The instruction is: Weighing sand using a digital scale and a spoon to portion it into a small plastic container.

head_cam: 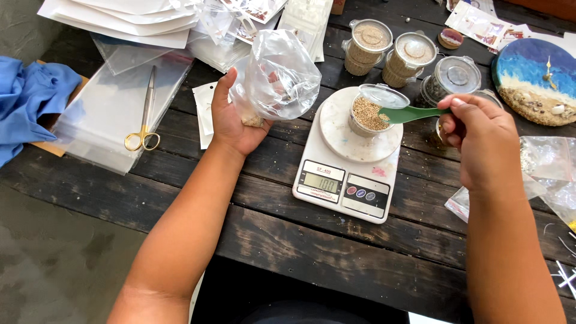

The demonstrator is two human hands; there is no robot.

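I note left hand (235, 123) clamped on clear crinkled plastic bag (277, 75) left of white digital kitchen scale (347, 157); right hand (480, 135) gripping green plastic scoop (408, 114) over small grain-filled clear jar (369, 113) atop it.

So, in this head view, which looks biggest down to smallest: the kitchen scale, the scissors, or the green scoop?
1. Kitchen scale, clearly the largest.
2. Scissors.
3. Green scoop, though the right hand hides part of its handle, so its rank against the scissors is unsure.

L hand (235, 123) grips clear bag (277, 75); R hand (477, 135) dips green scoop (409, 114) into jar (369, 113) on scale (348, 180).
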